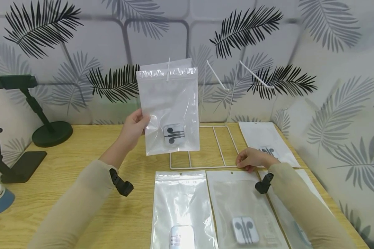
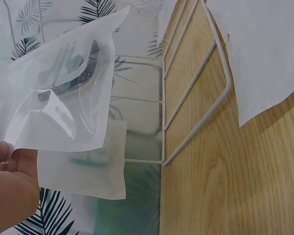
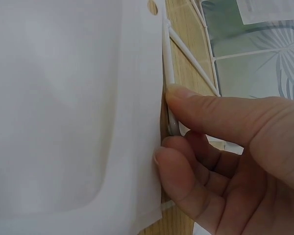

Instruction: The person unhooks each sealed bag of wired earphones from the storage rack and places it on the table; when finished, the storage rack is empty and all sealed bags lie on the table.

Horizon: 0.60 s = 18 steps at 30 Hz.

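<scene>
A clear-fronted zip pouch with boxed earphones (image 1: 171,100) hangs upright from a prong of the white wire rack (image 1: 219,147). My left hand (image 1: 133,127) pinches this pouch by its left edge, thumb in front. Behind it, another pouch (image 2: 100,183) shows in the left wrist view. My right hand (image 1: 252,158) holds the front right corner of the rack's base between thumb and curled fingers. In the right wrist view, those fingertips lie right beside the edge of a flat white pouch (image 3: 142,98).
Pouches lie on the wooden table: one at front centre (image 1: 182,197), a second beside it (image 1: 233,197), others at right (image 1: 261,133). Two more prongs (image 1: 257,74) jut forward from the rack. At left stand a green holder (image 1: 51,133), a black stand (image 1: 21,169) and a blue-and-white round object (image 1: 0,202).
</scene>
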Motion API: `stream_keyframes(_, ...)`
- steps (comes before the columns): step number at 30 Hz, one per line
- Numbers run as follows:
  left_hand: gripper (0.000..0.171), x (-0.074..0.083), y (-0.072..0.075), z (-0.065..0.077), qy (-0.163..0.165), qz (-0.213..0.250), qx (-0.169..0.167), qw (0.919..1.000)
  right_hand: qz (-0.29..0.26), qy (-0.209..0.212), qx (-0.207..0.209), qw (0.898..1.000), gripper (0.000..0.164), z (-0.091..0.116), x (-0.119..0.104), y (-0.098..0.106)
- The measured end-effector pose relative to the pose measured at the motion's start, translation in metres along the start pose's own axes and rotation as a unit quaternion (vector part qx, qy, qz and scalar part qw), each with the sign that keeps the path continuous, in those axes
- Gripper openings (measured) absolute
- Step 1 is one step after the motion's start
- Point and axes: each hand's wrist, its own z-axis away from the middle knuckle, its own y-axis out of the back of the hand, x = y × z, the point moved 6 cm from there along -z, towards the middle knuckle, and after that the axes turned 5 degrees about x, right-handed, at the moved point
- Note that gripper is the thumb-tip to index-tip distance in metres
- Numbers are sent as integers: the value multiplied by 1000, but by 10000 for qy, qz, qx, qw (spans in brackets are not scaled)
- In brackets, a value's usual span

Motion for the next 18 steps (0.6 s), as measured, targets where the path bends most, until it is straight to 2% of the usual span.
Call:
stream_keyframes(8,39,4,1,11,-13,50,-132,9999,17,-57,3,10000,6,-1,0,1)
stream_keyframes(18,39,8,4,26,-105,-103,-271,9995,22,-14,-10,10000,6,0,0,0)
